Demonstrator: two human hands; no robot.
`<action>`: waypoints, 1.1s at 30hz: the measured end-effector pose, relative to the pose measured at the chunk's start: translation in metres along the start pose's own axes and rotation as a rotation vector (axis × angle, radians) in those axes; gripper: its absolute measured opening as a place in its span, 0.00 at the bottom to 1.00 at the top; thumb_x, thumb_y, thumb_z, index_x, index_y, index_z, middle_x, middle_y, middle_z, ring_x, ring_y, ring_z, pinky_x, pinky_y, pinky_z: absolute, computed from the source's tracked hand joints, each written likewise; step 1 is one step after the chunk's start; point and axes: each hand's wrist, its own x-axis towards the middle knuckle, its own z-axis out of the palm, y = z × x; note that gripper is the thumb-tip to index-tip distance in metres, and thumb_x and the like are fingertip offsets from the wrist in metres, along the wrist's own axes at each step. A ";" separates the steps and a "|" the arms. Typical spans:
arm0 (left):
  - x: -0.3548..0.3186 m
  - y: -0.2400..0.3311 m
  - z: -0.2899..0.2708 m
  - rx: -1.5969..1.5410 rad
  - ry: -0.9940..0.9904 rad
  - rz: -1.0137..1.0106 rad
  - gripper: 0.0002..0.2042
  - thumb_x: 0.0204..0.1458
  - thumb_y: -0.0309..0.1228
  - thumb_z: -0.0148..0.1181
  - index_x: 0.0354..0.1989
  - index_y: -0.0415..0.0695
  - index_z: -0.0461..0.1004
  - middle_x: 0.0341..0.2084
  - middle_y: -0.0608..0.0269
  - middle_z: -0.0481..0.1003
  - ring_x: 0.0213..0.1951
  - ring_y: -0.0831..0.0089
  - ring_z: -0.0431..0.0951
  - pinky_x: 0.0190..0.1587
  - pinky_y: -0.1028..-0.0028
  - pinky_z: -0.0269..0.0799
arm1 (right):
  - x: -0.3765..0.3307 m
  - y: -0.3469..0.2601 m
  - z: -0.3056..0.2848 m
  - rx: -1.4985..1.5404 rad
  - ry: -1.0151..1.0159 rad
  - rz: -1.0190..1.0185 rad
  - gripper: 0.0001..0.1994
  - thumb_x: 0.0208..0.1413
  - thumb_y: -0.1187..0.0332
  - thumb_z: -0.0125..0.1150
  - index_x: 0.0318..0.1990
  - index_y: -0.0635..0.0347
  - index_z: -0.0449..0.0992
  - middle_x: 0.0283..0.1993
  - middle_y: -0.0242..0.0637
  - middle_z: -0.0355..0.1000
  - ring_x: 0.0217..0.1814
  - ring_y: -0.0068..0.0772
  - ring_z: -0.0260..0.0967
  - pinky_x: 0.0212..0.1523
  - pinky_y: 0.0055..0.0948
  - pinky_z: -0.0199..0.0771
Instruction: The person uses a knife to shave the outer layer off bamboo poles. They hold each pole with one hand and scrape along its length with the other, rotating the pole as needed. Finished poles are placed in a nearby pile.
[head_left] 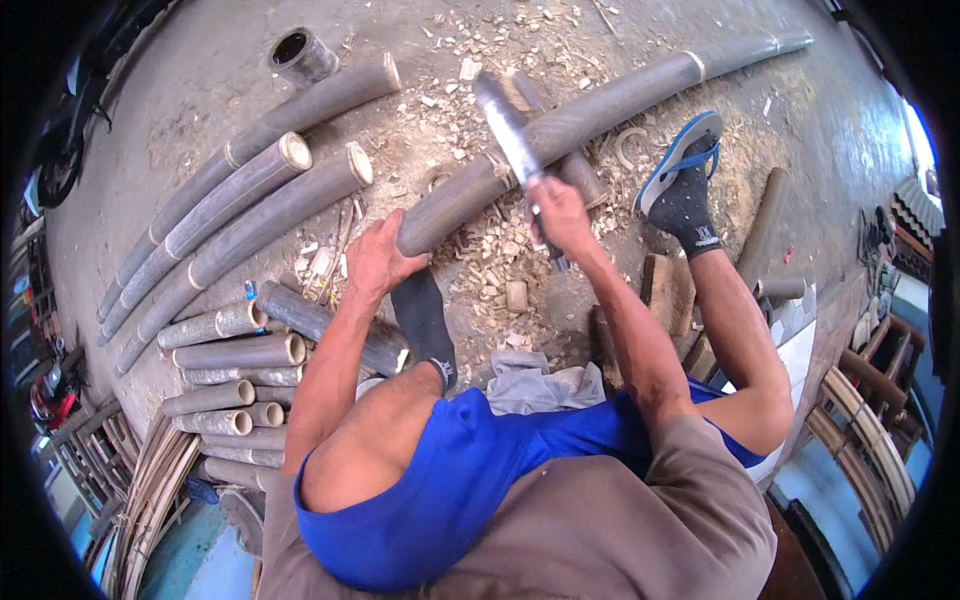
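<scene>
A long dark bamboo pole (610,105) runs from in front of me to the far right. My left hand (383,258) is closed round its near end. In my right hand (562,215) is the handle of a machete (508,130). Its blade, partly smeared by motion, points away and to the left, across the pole beside a pale ring at a node. From this view I cannot tell whether the edge touches the bamboo. Under the pole lies a shorter dark log (580,175), crosswise.
Pale wood chips (490,265) litter the floor around the pole. Long bamboo poles (270,205) lie at left, above a stack of short bamboo pieces (240,352). A hollow bamboo section (305,60) stands far left. My sandalled foot (685,165) is right of the pole. A grey cloth (540,385) lies near me.
</scene>
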 end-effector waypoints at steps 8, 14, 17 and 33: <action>0.001 0.003 -0.002 -0.027 0.022 0.024 0.44 0.38 0.51 0.79 0.66 0.49 0.72 0.48 0.44 0.82 0.49 0.48 0.84 0.53 0.54 0.79 | 0.003 0.026 0.006 -0.449 -0.060 -0.139 0.22 0.76 0.54 0.48 0.35 0.60 0.77 0.24 0.39 0.74 0.29 0.38 0.77 0.38 0.44 0.80; -0.001 -0.001 0.004 -0.046 0.044 0.004 0.43 0.37 0.50 0.79 0.66 0.51 0.73 0.46 0.46 0.83 0.48 0.48 0.85 0.52 0.53 0.79 | 0.010 -0.022 -0.008 0.154 0.264 -0.092 0.21 0.77 0.56 0.49 0.32 0.58 0.76 0.25 0.36 0.75 0.22 0.26 0.73 0.23 0.31 0.75; 0.001 -0.002 0.006 -0.038 0.040 0.041 0.42 0.37 0.50 0.79 0.65 0.50 0.73 0.46 0.47 0.83 0.48 0.49 0.85 0.52 0.53 0.80 | 0.011 0.029 0.004 -0.445 0.057 -0.262 0.24 0.75 0.52 0.51 0.32 0.62 0.76 0.26 0.40 0.77 0.22 0.29 0.74 0.24 0.36 0.74; -0.004 -0.011 0.007 -0.060 0.068 0.045 0.44 0.37 0.50 0.81 0.66 0.46 0.73 0.48 0.45 0.82 0.50 0.48 0.84 0.54 0.55 0.79 | 0.008 -0.024 0.002 0.242 0.323 0.004 0.25 0.78 0.52 0.45 0.29 0.58 0.73 0.23 0.37 0.75 0.21 0.27 0.74 0.21 0.34 0.76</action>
